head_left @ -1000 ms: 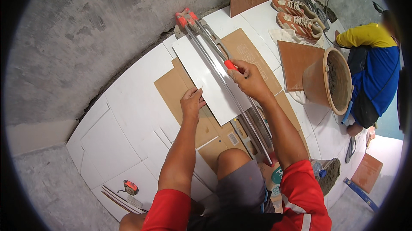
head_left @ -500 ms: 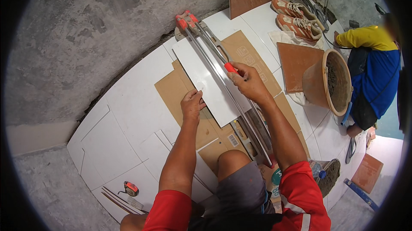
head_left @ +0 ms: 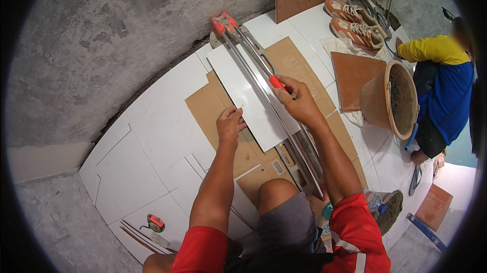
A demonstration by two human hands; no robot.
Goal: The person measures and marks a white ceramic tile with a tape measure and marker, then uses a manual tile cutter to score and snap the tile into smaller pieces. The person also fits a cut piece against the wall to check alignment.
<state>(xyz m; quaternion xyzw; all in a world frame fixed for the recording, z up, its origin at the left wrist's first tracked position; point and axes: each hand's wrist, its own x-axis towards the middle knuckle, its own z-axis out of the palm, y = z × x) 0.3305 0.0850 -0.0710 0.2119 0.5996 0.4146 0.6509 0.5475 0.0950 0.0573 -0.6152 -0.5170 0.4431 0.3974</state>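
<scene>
Both forearms reach up from six o'clock. The right grip (head_left: 297, 99) wraps the red handle (head_left: 278, 83); the left grip (head_left: 230, 125), bent, touches the white tile's (head_left: 253, 108) eight-o'clock edge. The tile lies near centre, beneath the cutter's rails (head_left: 305, 166). A bucket (head_left: 373, 101) stands at three, shoes (head_left: 357, 34) at two. The left fingertips are partly hidden; I cannot tell whether they pinch.

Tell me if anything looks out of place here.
Perhaps the laced sneakers: they sit by a crumpled white cloth, close to a brown tile and a mortar bucket, where footwear could get dirty.
</scene>
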